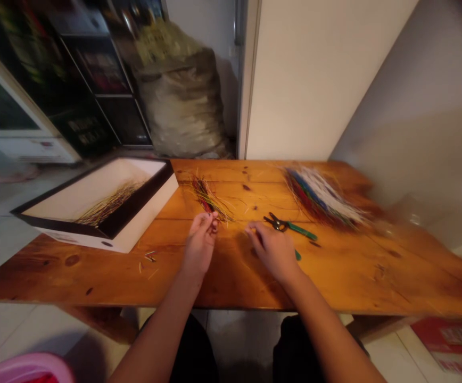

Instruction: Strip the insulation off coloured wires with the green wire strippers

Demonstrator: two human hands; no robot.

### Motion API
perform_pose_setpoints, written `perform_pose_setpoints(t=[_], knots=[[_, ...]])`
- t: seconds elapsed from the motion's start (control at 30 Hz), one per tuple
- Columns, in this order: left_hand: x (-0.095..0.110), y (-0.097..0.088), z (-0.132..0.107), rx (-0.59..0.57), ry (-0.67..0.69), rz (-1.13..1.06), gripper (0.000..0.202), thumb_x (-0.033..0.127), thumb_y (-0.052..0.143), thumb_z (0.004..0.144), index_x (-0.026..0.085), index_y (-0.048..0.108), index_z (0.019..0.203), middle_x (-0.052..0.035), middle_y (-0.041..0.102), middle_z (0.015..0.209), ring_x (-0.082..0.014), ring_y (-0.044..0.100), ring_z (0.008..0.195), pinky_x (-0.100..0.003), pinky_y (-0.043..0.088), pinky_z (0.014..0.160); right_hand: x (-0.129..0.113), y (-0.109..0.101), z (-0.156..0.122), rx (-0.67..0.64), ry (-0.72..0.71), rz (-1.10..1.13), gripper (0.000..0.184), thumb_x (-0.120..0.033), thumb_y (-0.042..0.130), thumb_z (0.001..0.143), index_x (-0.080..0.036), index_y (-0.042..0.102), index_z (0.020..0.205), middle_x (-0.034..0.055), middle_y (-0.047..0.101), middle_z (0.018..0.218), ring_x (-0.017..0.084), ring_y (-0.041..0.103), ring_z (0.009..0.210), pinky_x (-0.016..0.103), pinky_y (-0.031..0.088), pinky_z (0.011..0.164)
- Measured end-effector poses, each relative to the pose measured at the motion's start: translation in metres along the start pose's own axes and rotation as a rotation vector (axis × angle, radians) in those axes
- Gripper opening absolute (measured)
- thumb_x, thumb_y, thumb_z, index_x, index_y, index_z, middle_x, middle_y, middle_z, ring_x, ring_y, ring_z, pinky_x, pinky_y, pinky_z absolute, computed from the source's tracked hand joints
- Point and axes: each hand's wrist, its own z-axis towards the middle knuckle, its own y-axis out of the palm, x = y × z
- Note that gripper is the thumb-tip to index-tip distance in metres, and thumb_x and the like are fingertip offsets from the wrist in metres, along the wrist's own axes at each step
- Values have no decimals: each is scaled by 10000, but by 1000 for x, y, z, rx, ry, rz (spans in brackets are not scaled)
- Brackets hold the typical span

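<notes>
My left hand (202, 234) is closed in a pinch at the near end of a small bundle of thin red and yellow wires (207, 197). What lies between its fingertips is too small to make out. My right hand (273, 246) has its fingers curled together, slightly blurred, and anything in them is hidden. Beside and partly beneath that hand lies a wire stripper (300, 230) with green handles and black jaws. Farther right, a larger bundle of white, blue, green and red wires (322, 197) rests on the wooden table (223, 276).
A white box with a black rim (151, 218) stands at the table's left, with yellowish wires (111, 205) inside. Short wire scraps (150, 257) lie in front of it. Behind the table is a large full sack (187, 101); a pink basin (31, 364) is on the floor.
</notes>
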Motion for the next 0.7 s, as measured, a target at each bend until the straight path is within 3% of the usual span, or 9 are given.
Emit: perform_pose_setpoints(t=[0.17,0.37,0.7], knots=[[6,-8,6,91,39,-74,154,177,688,691,180,557,772,43,627,830,-9,551,648,-118,430,585,0,1,1,-74,-6,100,259,-360,411,915,-228,634,906,19,716,818,174,660,712,237,341,565],[3,-4,2,77,31,-13,169,159,691,671,160,543,753,33,619,797,-11,553,643,-116,427,598,1,2,0,-36,-36,289,263,-332,401,916,-235,644,938,23,711,935,174,655,855,238,418,699],[-5,5,-4,-30,20,129,219,194,716,625,159,532,737,27,616,763,-20,526,620,-126,408,599,-1,8,-1,-24,10,407,200,-364,528,846,-247,682,896,0,716,815,134,635,664,225,433,613]])
